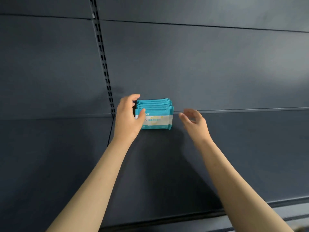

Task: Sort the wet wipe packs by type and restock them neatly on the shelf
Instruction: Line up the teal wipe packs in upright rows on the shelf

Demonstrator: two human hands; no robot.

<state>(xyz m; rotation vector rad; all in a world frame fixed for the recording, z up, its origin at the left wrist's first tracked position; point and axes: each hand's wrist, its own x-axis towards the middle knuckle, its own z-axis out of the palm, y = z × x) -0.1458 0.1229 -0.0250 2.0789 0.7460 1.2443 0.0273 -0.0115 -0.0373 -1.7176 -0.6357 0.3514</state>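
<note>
Left hand [128,116]: arm stretched forward, thumb on the face of the front pack, fingers curled round the left end of the row; holds it.
Right hand [194,122]: arm stretched forward, blurred, fingers loosely bent, holding nothing, just right of the row and apart from it.
Wet wipe packs [158,118]: several, on edge, lined front to back at the rear of the shelf [167,164] against the back panel [200,64]. Long sides run left to right, faces toward the person. Teal wrappers; white band with yellow mark.
</note>
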